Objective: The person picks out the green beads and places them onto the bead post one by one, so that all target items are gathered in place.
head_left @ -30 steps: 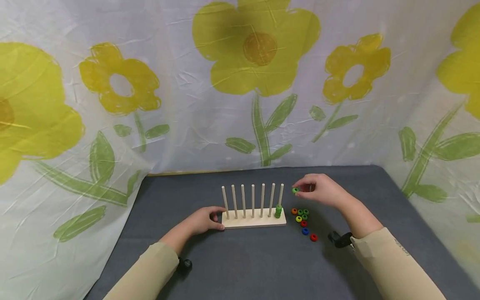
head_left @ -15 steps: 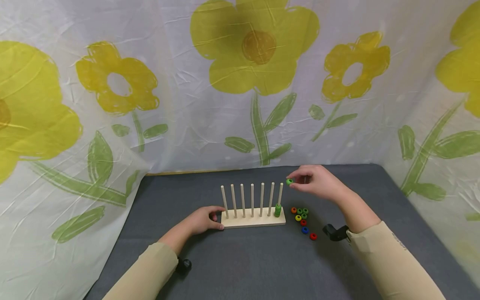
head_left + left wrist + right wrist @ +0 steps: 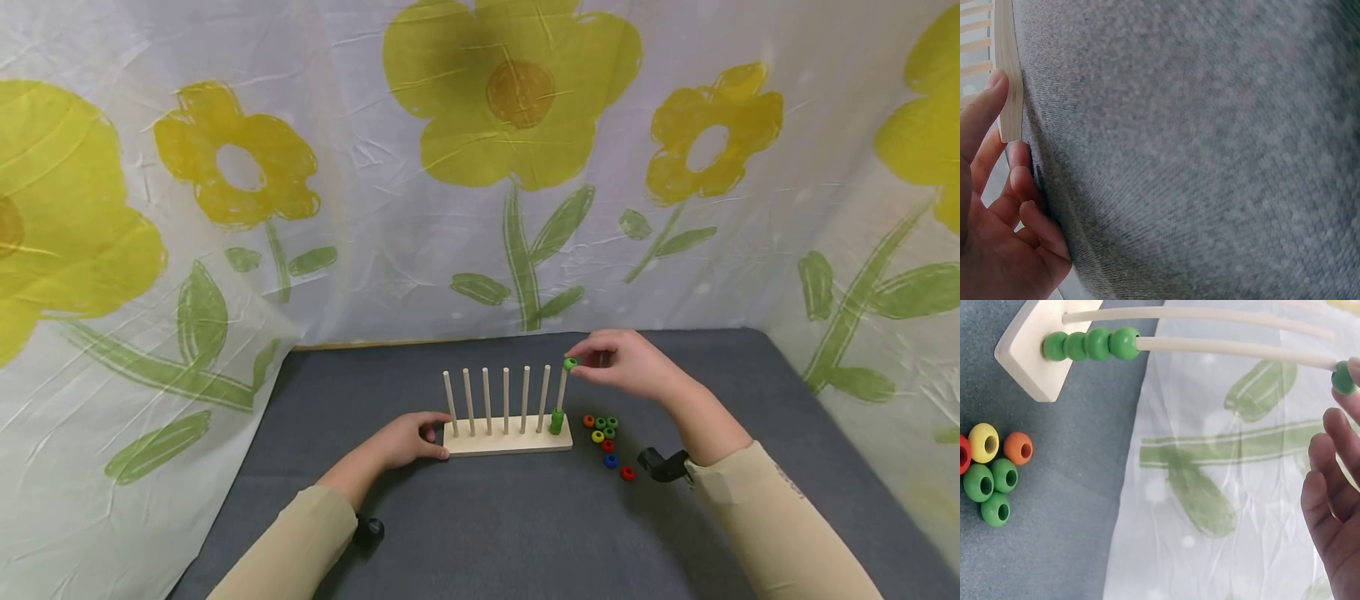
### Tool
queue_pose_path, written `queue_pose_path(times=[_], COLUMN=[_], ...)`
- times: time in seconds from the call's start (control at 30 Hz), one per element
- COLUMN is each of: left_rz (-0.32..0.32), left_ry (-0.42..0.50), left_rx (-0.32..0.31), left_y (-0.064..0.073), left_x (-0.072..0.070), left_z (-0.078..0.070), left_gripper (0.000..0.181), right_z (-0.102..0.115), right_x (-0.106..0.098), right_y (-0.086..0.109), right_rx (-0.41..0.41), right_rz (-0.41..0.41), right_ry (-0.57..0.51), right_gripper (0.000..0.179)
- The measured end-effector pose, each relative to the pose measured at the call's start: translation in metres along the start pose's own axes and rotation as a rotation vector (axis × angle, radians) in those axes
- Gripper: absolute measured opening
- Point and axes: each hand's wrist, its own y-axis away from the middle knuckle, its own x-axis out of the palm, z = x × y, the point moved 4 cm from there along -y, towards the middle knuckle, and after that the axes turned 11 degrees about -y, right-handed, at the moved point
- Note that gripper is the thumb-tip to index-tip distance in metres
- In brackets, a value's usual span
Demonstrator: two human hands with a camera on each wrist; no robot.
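My right hand point(image 3: 626, 362) pinches a green bead point(image 3: 1343, 377) between thumb and fingertip, right at the top of the rightmost peg point(image 3: 1235, 352). Several green beads point(image 3: 1097, 344) sit stacked at the foot of that same peg. The pegs rise upright in a row from a pale wooden base point(image 3: 495, 443). At the base's left end my left hand point(image 3: 408, 437) grips it, thumb on the front side and a finger behind, as the left wrist view shows on the wooden board point(image 3: 1013, 112). The other pegs carry no beads.
Right of the base lie loose beads on the dark grey cloth point(image 3: 480, 525): an orange bead point(image 3: 1018, 448), a yellow bead point(image 3: 984, 443), several green beads point(image 3: 995, 509), red ones point(image 3: 627, 473) and a blue bead point(image 3: 611, 460). A flowered curtain point(image 3: 375, 208) hangs behind the table.
My right hand has moved left and slightly up with the green bead, from beside the rightmost peg to its top. The left hand and the base have stayed in place.
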Motion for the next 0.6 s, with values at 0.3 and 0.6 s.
queue_pose_path(times=[0.3,0.6], left_rz=[0.001,-0.001], left_ry=[0.008,0.009], left_rx=[0.001,0.003], left_y=[0.0001,-0.0007], left_x=[0.0008,0.0004], left_z=[-0.0001,0.001], left_gripper=[0.059,0.059], right_z=[0.0009,0.0008], right_x=[0.0042,0.0086], right_y=[-0.0033,-0.0044], right_rx=[-0.004,-0.012], right_rz=[0.008,0.022], right_ry=[0.008,0.024], right_gripper=[0.019,0.019])
